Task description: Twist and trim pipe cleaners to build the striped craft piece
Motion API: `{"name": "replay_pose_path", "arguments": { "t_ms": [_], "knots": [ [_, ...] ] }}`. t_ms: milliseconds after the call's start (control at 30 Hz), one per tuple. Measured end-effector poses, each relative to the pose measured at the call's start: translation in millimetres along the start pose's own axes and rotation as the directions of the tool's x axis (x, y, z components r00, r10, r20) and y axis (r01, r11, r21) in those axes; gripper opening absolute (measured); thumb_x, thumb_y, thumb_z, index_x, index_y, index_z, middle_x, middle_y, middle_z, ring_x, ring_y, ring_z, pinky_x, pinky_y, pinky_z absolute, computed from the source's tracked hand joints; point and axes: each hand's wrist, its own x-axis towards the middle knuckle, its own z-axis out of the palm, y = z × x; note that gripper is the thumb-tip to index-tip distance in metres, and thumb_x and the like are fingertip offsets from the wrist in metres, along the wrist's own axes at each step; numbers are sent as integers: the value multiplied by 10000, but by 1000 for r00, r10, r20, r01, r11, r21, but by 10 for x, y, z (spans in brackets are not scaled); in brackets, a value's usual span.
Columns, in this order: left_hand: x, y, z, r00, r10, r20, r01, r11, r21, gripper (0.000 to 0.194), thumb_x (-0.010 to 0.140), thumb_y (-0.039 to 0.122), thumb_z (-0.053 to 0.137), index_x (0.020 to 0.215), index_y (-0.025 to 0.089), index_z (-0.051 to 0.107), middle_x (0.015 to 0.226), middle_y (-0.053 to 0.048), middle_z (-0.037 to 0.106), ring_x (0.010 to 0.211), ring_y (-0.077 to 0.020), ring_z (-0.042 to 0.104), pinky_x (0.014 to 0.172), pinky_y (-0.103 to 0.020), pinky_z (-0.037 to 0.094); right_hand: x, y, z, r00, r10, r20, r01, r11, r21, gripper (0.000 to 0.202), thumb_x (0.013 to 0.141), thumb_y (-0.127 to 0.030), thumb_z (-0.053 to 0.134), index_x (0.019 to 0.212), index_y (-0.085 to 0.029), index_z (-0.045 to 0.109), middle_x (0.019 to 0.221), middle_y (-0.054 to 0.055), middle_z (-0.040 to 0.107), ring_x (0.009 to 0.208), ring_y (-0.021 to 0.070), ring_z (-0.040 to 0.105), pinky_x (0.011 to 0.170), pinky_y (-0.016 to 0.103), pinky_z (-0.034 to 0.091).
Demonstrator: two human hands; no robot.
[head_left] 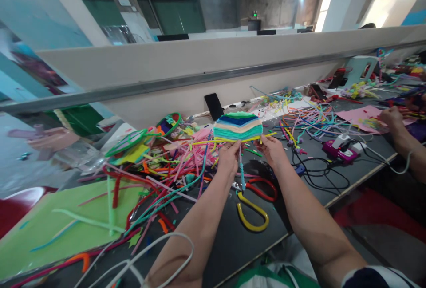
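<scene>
A striped piece [238, 127] in green, blue, cream, teal and yellow is held up above the dark table. My left hand [228, 155] is closed on its lower left edge, and my right hand [272, 149] pinches the lower right corner by a yellow pipe cleaner [270, 135] that runs along the bottom. A light blue twisted stem [242, 173] hangs below the piece, beside my left fingers. Under the hands lie scissors with one red and one yellow handle [253, 212]; their blades are mostly hidden.
Pink pipe cleaners [186, 163] heap at the left, near a green sheet [76, 221]. A phone [213, 106] leans behind. Right are a purple power strip [339, 151], black cables and another person's hand [392, 118]. White cable [186, 239] crosses my left forearm.
</scene>
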Motion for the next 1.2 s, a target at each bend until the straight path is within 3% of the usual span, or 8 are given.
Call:
{"name": "replay_pose_path", "arguments": {
  "t_ms": [167,333,600,833,933,1200],
  "knots": [
    [12,15,-14,1000,-9,-13,9,1000,-3,291,484,245,855,684,137,672,632,-2,672,553,-109,605,620,-241,502,43,39,-17,998,-69,10,70,992,-109,348,532,-464,778,711,-185,672,644,10,670,635,172,606,646,299,440],
    [29,-4,-36,999,-51,-19,51,999,-10,297,483,245,857,677,125,667,611,1,661,534,-100,598,585,-223,493,78,93,-36,984,-164,73,171,980,-102,219,598,-386,736,659,-184,677,658,6,658,682,163,594,726,303,443],
    [39,-16,-51,995,-101,-26,102,995,19,297,487,258,860,648,121,652,590,-8,650,537,-110,604,587,-233,490,129,164,-85,975,-223,22,223,958,-180,243,653,-413,692,607,-178,652,640,6,648,665,156,576,723,304,433],
    [45,8,-45,999,-37,-30,38,999,21,316,466,259,863,658,123,651,598,1,644,529,-100,592,577,-223,477,27,58,-47,997,-73,27,77,979,-188,316,642,-477,707,772,-189,686,706,11,680,710,175,608,698,303,403],
    [53,14,-48,999,-33,-35,34,999,25,313,461,261,862,644,117,653,590,-4,646,521,-99,588,564,-218,473,-2,21,-47,998,-28,52,38,978,-206,316,617,-465,730,753,-183,686,725,19,686,716,173,605,688,296,400],
    [48,-1,-50,998,-45,-45,46,999,22,309,460,249,865,636,120,646,588,4,638,521,-98,589,580,-224,487,51,52,-73,994,-76,74,92,965,-246,244,580,-400,733,649,-172,679,628,13,659,598,137,541,618,270,403]
  ]
}}
